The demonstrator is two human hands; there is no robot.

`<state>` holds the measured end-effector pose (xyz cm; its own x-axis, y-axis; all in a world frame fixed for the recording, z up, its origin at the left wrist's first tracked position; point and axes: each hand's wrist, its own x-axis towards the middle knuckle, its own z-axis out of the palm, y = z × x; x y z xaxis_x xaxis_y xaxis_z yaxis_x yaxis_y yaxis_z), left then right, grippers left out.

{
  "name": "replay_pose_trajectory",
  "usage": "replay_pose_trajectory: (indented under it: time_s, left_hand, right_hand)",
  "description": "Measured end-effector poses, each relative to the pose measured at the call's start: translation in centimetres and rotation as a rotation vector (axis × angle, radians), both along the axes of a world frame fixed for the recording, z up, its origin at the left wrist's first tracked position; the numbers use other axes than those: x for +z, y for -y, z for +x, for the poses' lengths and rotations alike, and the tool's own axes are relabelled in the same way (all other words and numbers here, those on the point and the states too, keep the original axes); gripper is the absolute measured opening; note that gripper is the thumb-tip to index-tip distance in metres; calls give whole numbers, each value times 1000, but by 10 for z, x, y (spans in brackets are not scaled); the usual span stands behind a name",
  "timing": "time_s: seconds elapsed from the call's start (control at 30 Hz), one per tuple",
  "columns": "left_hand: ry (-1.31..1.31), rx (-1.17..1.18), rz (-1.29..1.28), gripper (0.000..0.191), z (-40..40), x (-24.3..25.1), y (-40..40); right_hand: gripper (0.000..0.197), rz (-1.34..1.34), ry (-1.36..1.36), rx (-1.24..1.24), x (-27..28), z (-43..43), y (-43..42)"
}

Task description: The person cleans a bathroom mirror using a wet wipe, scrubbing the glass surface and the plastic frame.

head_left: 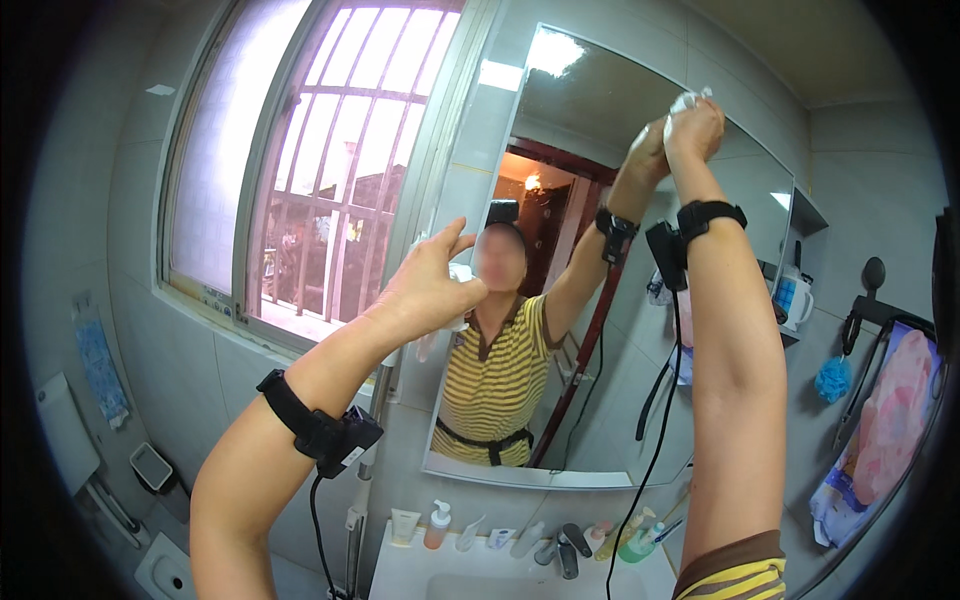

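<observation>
My right hand (pixel 694 131) is raised high and grips a crumpled white tissue or cloth (pixel 686 101) against the upper part of a framed wall mirror (pixel 667 420). Its reflection meets it on the glass. Lower and further left, my left hand (pixel 431 285) is held before the mirror's left edge, around a white object (pixel 460 274). The palm and thumb hide most of that object, so its kind is unclear. Some fingers of this hand are raised off it. Black straps with small cabled devices circle both forearms.
Below the mirror, a white washbasin (pixel 405 559) carries a dark faucet (pixel 570 551), a pump bottle (pixel 437 525) and several toiletries. A barred sliding window (pixel 345 172) is at left, beside a metal pole (pixel 364 480). Right of the mirror are a shelf (pixel 806 210) and hanging items, including a blue bath puff (pixel 832 379).
</observation>
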<state>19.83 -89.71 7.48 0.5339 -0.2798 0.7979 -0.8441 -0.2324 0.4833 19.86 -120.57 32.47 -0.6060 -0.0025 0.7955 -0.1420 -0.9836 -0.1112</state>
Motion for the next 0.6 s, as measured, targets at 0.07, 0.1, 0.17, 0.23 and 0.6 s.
replay_pose_trajectory:
  time_s: [0.07,0.1,0.17,0.23,0.6]
  left_hand:
    - [-30,-29,-1,81,-6,0,3]
    - [-22,-13,11,81,-7,-1,4]
    - [-20,-4,7,81,-5,-4,2]
    - [-14,-13,9,81,-6,-6,0]
    - [-60,7,-50,75,-12,-20,-28]
  right_hand:
    - [22,-109,-116,326,7,4,-30]
    - [23,-144,-183,598,13,8,-51]
    - [25,-255,-347,446,10,11,-95]
    - [27,-359,-406,222,3,7,-119]
    - [35,-1191,-917,235,-191,-7,-104]
